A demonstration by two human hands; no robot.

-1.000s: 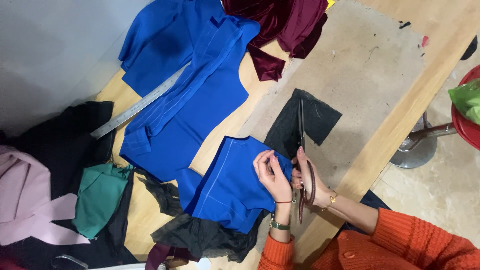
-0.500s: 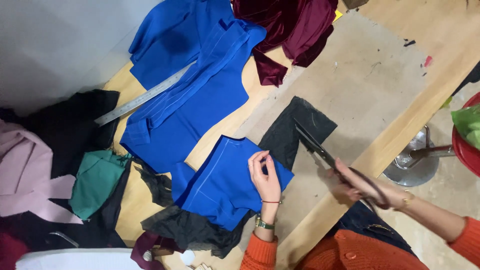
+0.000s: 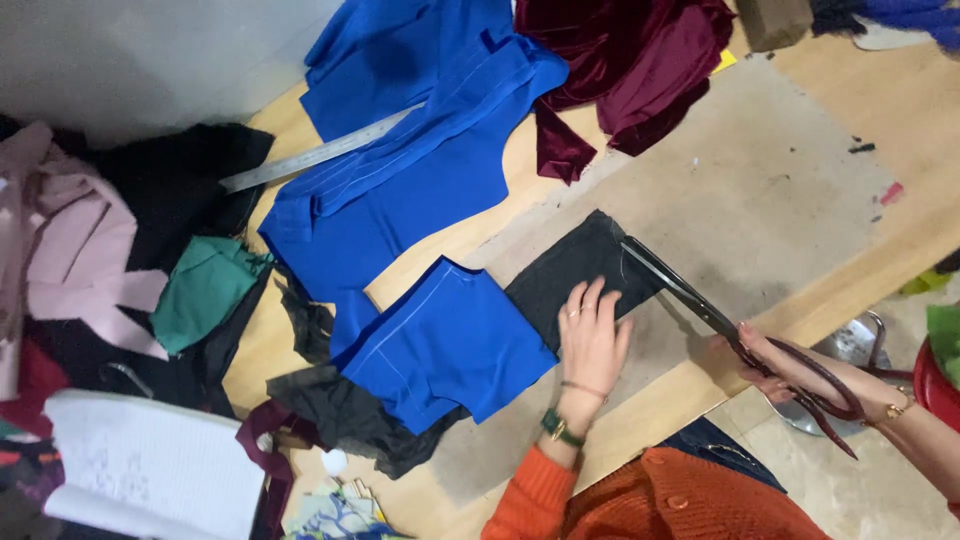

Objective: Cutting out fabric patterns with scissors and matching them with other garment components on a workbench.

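Left hand [image 3: 592, 345] flat, fingers spread on black cloth [image 3: 575, 280], right hand [image 3: 800, 365] gripping scissors [image 3: 720, 325], handle loops half hidden.

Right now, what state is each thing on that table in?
Scissors: blades open at the black cloth's edge, held by the right hand.
Black cloth: flat, pinned under the left hand.
Small blue piece: folded, flat.
Large blue fabric: spread out.
Metal ruler: lying partly on the blue fabric.
Maroon velvet: crumpled.
Green cloth: bunched.
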